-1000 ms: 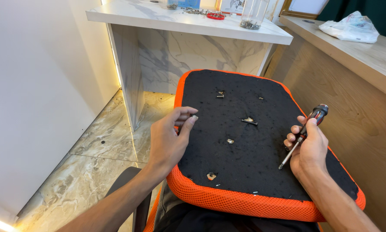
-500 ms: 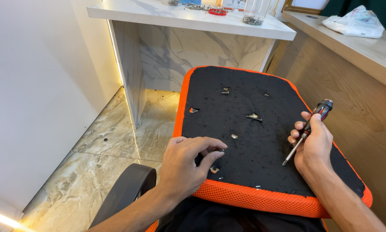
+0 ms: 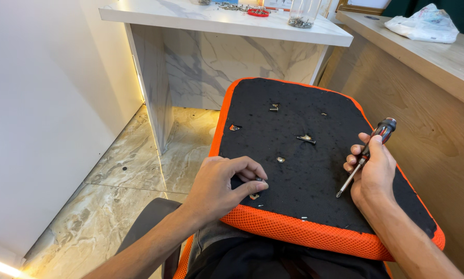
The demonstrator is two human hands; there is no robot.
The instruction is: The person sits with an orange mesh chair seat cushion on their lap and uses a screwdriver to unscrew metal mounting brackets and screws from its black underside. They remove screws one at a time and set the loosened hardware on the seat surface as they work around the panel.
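Seen from above: an upturned chair seat [image 3: 314, 170], black felt underside ringed by orange mesh, lying across the lap. Left hand [image 3: 219, 186] down on the seat's near left corner, grip pressed together, thumb and forefinger pinching a small dark piece [image 3: 259, 180], perhaps a bolt or nut, too small and too covered by the fingertips to tell. Just below it, a mounting hole [image 3: 254, 196] with a glint of metal, partly hidden by the same fingers. Right hand [image 3: 374, 173] over the seat's right side, grip closed round a screwdriver [image 3: 365, 156] with a red-and-black handle, shaft slanting down to the left, tip just above or on the felt, hard to judge. More holes and metal fittings [image 3: 305, 138] scattered across the felt. Behind, a white marble-look table [image 3: 216, 20] carrying a glass jar [image 3: 304, 13], its top cropped. At right, a wooden counter [image 3: 423, 57] with a white plastic bag [image 3: 423, 23]. Both forearms cut off at the bottom edge.
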